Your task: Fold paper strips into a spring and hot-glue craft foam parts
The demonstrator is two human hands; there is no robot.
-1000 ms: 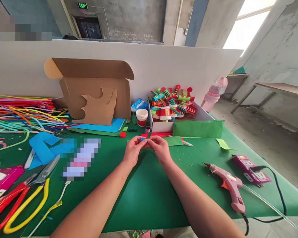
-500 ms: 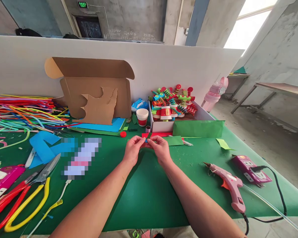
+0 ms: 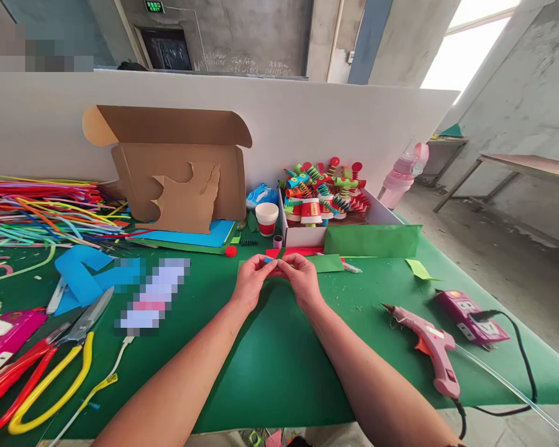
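Over the middle of the table, my left hand and my right hand meet at the fingertips. Both pinch narrow paper strips, one blue and one dark green, which seem to cross between the thumbs and forefingers. My fingers hide most of the strips. Just beyond the hands lie a red paper piece and a green paper strip. A small dark folded paper spring and a red bottle cap rest behind my left hand.
Pink glue gun and a purple power strip lie at right. Scissors and blue paper are at left, with pipe cleaners behind. A box of paper-cup figures, paper cups and a cardboard box stand at the back.
My fingertips have shifted slightly on the paper strips. The blue strip now points left over my left fingers, and less of the green one stands up.
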